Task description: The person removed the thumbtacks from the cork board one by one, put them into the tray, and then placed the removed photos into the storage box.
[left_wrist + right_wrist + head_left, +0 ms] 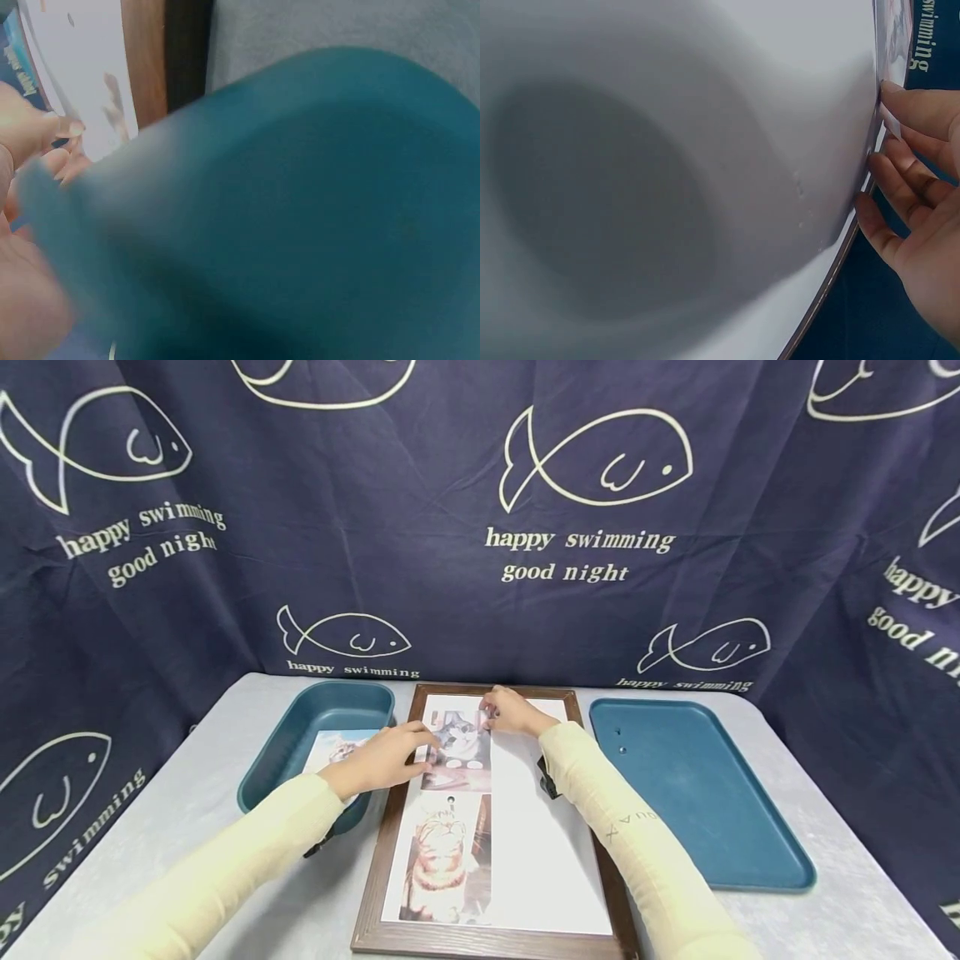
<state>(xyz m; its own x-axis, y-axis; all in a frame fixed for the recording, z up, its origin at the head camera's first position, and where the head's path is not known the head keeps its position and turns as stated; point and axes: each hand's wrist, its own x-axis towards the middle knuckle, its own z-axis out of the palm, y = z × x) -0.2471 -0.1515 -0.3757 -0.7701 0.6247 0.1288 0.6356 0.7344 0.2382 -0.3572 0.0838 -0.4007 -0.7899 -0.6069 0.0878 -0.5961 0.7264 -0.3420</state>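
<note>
A cat photo (459, 747) of a grey and white cat lies over the upper left of a white board (555, 852) with a brown wooden frame. My left hand (386, 758) holds its left edge between thumb and fingers. At its upper right edge, my right hand (517, 712) pinches the print; the right wrist view shows that thumb and fingers (911, 172) at the edge. Below lies a second photo, of a tabby cat (442, 868), with a small dark pin (451, 799) at its top. In the left wrist view the fingertips meet near the board.
Left of the board stands a deep teal bin (258, 768), a further cat photo (337, 747) inside it. A shallow teal tray (697, 802) sits on the right with small dark pins (622, 749) near its upper left. A dark blue fish-print curtain (450, 485) hangs behind.
</note>
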